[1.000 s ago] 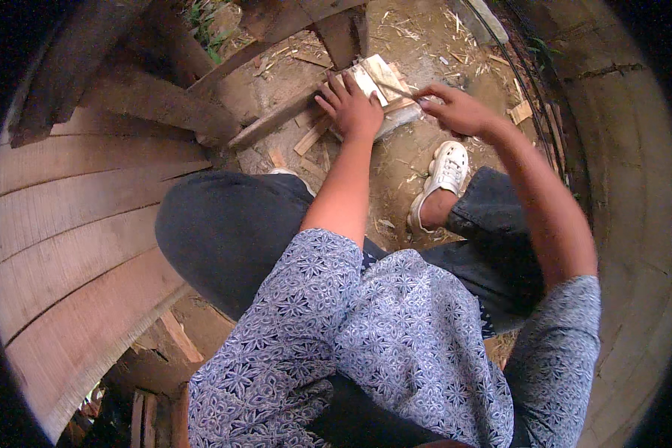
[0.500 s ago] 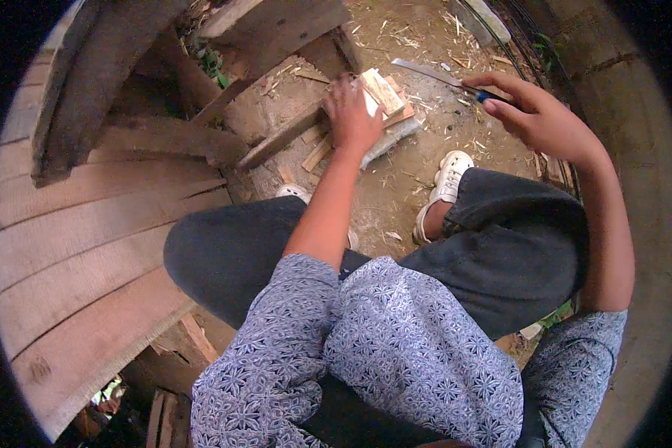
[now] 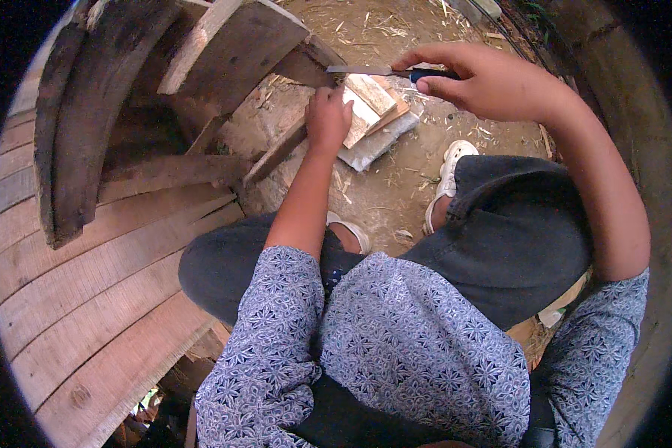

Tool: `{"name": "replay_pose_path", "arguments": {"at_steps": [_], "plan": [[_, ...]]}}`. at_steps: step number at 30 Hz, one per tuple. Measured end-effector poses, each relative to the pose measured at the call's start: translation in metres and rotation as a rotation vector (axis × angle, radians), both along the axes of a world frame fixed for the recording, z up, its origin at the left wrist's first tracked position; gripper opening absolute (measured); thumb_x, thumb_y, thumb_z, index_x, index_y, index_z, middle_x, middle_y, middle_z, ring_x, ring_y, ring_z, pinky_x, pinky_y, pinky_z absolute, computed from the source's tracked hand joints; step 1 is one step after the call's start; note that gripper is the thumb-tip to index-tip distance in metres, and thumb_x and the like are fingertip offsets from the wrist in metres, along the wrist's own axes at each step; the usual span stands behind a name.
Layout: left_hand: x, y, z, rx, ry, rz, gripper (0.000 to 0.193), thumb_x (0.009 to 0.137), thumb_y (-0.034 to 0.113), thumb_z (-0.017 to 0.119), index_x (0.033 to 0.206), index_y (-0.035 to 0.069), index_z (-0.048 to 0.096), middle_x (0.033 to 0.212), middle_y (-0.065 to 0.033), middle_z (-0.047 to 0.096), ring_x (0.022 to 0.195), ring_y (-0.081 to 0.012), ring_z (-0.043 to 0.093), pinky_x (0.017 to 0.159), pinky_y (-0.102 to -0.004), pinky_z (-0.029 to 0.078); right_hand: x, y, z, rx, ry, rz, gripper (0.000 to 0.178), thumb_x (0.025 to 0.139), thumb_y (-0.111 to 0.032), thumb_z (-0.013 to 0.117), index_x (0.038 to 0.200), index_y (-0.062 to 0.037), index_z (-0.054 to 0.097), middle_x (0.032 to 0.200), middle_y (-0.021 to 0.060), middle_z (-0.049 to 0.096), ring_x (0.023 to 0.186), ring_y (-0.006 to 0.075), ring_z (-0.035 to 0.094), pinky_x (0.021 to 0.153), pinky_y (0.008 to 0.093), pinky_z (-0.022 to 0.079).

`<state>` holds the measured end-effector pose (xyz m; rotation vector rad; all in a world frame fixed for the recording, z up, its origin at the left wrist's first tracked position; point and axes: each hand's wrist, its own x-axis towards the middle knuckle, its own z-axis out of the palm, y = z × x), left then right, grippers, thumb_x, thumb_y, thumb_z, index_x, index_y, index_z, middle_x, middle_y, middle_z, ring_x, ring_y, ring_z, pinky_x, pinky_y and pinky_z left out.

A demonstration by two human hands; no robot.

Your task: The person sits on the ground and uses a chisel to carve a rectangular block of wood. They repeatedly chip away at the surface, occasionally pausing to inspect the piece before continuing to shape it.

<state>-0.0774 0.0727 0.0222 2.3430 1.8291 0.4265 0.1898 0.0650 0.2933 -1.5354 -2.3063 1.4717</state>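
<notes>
My right hand (image 3: 485,82) is closed round the dark blue handle of a knife (image 3: 362,70). Its thin blade points left, above the far end of a small stack of wood. My left hand (image 3: 328,123) is at the stack's left edge with its fingers curled in; whatever they hold, if anything, is hidden. On top of the stack lies a pale wooden block (image 3: 373,97), over a browner board (image 3: 399,112). Below them is a grey slab (image 3: 381,145) on the ground. The knife tip appears just beyond my left fingers; whether it touches anything cannot be told.
Left of the stack, a weathered wooden frame (image 3: 235,52) rises beside a low plank (image 3: 276,153). A plank bench (image 3: 112,261) runs along my left side. Wood shavings litter the dirt floor (image 3: 381,201). Dark cables (image 3: 530,45) and a wall (image 3: 612,82) border the right.
My right hand has brought the knife leftward, over the stack's far end. My left hand has shifted off the block's top to its left side, fingers now curled. The view has moved slightly.
</notes>
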Motion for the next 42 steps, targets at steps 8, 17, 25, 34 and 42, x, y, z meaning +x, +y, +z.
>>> {"name": "replay_pose_path", "arguments": {"at_steps": [8,17,25,34,42], "plan": [[-0.015,0.023,-0.036,0.026,-0.080,0.053,0.023,0.089,0.023,0.067,0.102,0.005,0.072,0.100,-0.0174,0.066,0.095,-0.0371,0.064,0.083,-0.0463,0.052,0.010,-0.007,-0.018,0.215,0.152,0.146,0.034,0.098,-0.024,0.058,0.128,-0.0093,0.061,0.113,0.0163,0.068,0.105,0.0286,0.064,0.093,0.0400,0.050],[-0.009,0.018,-0.041,0.133,-0.327,0.145,0.021,0.093,0.022,0.059,0.103,0.003,0.063,0.098,-0.0186,0.066,0.096,-0.0391,0.064,0.082,-0.0480,0.051,0.005,-0.006,-0.019,0.168,0.117,0.140,0.035,0.099,-0.022,0.060,0.132,-0.0093,0.059,0.107,0.0138,0.069,0.097,0.0202,0.065,0.086,0.0356,0.050],[0.002,0.020,-0.018,0.018,-0.137,0.098,0.019,0.091,0.027,0.062,0.095,0.011,0.071,0.095,-0.0150,0.067,0.084,-0.0387,0.066,0.070,-0.0483,0.054,0.002,-0.005,-0.032,0.271,0.220,0.140,0.034,0.100,-0.021,0.059,0.133,-0.0099,0.059,0.096,0.0076,0.066,0.080,0.0123,0.057,0.073,0.0311,0.048],[-0.013,0.030,-0.036,0.060,-0.051,0.029,0.016,0.091,0.026,0.062,0.093,0.012,0.069,0.089,-0.0139,0.066,0.079,-0.0388,0.066,0.069,-0.0489,0.054,0.004,-0.005,-0.006,0.118,0.078,0.119,0.037,0.100,-0.024,0.059,0.135,-0.0124,0.057,0.077,0.0030,0.056,0.066,0.0089,0.047,0.060,0.0292,0.041],[-0.004,0.034,-0.022,-0.029,0.104,-0.054,0.013,0.094,0.015,0.051,0.091,0.008,0.062,0.091,-0.0161,0.066,0.082,-0.0408,0.066,0.072,-0.0509,0.054,0.014,-0.007,-0.010,0.080,0.104,0.079,0.036,0.097,-0.025,0.061,0.128,-0.0071,0.061,0.120,0.0171,0.067,0.114,0.0305,0.063,0.100,0.0398,0.047]]}}
